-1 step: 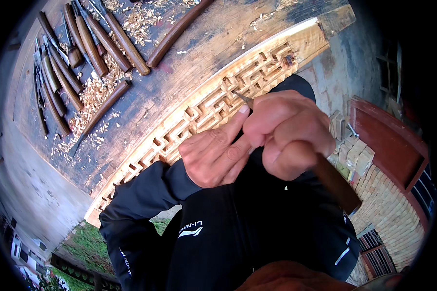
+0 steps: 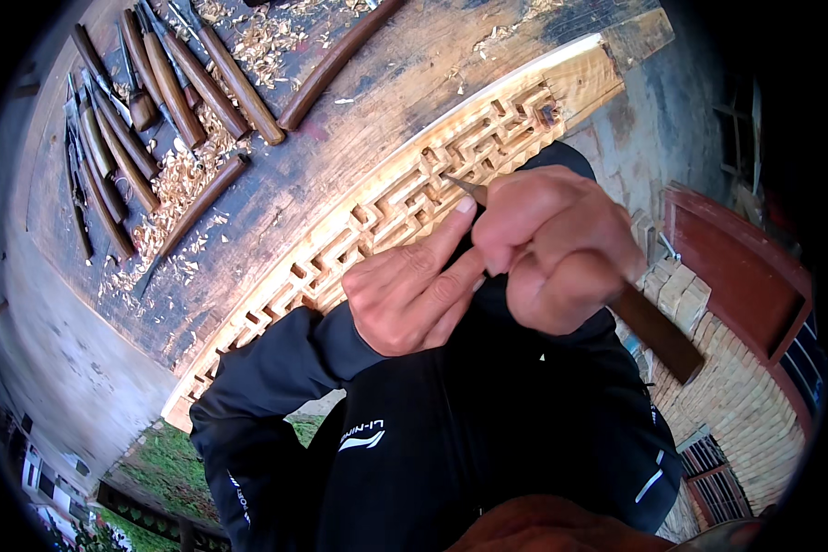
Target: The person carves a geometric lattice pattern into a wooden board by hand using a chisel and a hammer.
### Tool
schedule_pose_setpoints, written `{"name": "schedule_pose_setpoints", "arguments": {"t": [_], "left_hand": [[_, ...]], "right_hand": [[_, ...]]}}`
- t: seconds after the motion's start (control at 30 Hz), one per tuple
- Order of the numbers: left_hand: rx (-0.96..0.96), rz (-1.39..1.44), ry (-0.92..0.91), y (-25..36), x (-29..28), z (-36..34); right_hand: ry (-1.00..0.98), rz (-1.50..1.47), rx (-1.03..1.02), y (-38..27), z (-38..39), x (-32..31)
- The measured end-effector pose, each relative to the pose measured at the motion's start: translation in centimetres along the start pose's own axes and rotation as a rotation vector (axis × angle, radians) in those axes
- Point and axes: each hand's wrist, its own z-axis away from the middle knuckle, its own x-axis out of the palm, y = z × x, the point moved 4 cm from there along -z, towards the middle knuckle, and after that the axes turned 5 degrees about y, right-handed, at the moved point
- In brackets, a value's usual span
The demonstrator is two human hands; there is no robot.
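Note:
A long, curved pale wooden board (image 2: 583,81), carved with a stepped fretwork pattern, runs diagonally along the table edge. My right hand (image 2: 561,239) is closed round a wood-carving tool (image 2: 662,336); its dark handle sticks out below the fist, and its narrow blade reaches into the fretwork. My left hand (image 2: 405,294) has its index and middle fingers stretched out and apart, the index tip beside the blade at the board's near edge, the other fingertips close to my right fist. Whether they press on the tool or only the board I cannot tell.
A worn wooden table (image 2: 276,202) holds several wooden-handled carving tools (image 2: 175,87), a loose long handle (image 2: 340,64) and wood shavings (image 2: 189,193). My dark-clothed legs lie below the board. Stacked bricks (image 2: 727,414) and a reddish panel (image 2: 736,276) are at the right, grass at lower left.
My right fist has shifted slightly right, and the handle's end has swung up and to the right. My left hand has moved very slightly right.

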Motion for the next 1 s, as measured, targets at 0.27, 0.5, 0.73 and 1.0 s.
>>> {"name": "schedule_pose_setpoints", "arguments": {"t": [0.27,0.5,0.73,1.0], "left_hand": [[0.143,0.01,-0.094,0.6,1.3,0.1],[0.043,-0.054,-0.047,0.2,1.7,0.0],[0.068,-0.019,-0.136,0.3,1.7,0.4],[-0.034,0.014,-0.012,0.0,1.4,-0.1]], "right_hand": [[-0.141,-0.335,0.132,0.2,-1.8,-5.1],[-0.127,-0.436,0.256,0.9,-1.0,-4.7],[-0.089,-0.289,0.049,0.1,-0.7,-3.5],[-0.316,-0.137,-0.004,-1.9,-0.4,-3.6]]}}
